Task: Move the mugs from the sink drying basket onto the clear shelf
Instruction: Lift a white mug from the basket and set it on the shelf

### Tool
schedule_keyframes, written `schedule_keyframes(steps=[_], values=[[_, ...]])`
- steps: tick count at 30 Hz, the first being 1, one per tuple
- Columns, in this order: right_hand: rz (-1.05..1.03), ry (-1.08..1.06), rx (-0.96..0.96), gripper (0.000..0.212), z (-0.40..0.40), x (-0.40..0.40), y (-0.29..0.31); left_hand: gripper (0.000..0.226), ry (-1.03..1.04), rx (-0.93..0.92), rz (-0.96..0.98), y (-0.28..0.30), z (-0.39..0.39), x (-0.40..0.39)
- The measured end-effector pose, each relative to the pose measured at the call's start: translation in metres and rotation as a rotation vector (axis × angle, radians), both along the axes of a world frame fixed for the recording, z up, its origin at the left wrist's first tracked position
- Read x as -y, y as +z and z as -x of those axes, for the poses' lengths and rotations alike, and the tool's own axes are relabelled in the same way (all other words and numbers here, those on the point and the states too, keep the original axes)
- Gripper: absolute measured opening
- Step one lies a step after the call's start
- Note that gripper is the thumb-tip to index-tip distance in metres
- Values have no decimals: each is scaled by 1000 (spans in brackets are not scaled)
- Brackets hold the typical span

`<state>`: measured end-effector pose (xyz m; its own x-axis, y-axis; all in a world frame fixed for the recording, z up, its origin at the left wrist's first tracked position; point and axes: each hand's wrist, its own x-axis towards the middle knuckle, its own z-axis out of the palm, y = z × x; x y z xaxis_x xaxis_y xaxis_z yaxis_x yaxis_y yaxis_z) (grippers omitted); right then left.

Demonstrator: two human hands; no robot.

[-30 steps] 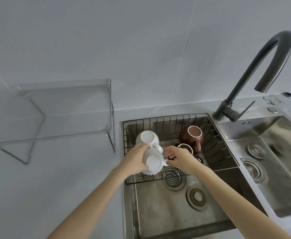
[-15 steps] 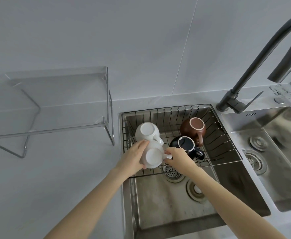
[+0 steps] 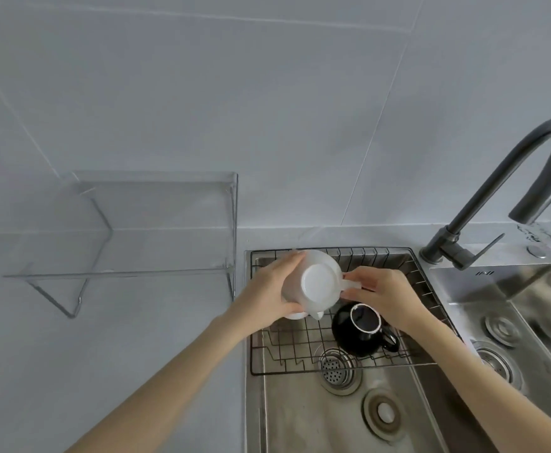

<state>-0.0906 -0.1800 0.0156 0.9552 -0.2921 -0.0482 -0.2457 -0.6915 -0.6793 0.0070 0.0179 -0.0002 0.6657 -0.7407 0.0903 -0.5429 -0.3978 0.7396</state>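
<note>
Cupped left hand (image 3: 267,294) and pinching right hand (image 3: 386,297) grip an upturned white ceramic mug (image 3: 316,284) — body and handle — above the black wire drying basket (image 3: 300,348).

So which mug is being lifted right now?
The white mug, held bottom-up between the left hand and right hand. The black mug sits untouched in the drying basket.

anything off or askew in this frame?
Nothing damaged or spilled. The black mug lies tilted on its side in the basket; both hands, left and right, hold a white mug bottom-up.
</note>
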Motion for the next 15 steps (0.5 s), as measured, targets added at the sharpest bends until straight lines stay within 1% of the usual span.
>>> schedule_keyframes(steps=[4, 6, 9, 11, 15], values=[[-96, 10, 132, 11, -22, -10, 63, 82, 108, 65, 269, 44, -16, -18], [-136, 9, 184, 9, -39, -21, 84, 72, 192, 62, 386, 62, -27, -33], [-201, 37, 230, 7, -71, -47, 104, 57, 333, 45, 509, 79, -46, -60], [-240, 81, 253, 5, -94, -70, 111, 54, 403, 40, 551, 85, -59, -80], [-275, 142, 274, 10, -140, -121, 113, 54, 499, 24, 559, 90, -84, -125]])
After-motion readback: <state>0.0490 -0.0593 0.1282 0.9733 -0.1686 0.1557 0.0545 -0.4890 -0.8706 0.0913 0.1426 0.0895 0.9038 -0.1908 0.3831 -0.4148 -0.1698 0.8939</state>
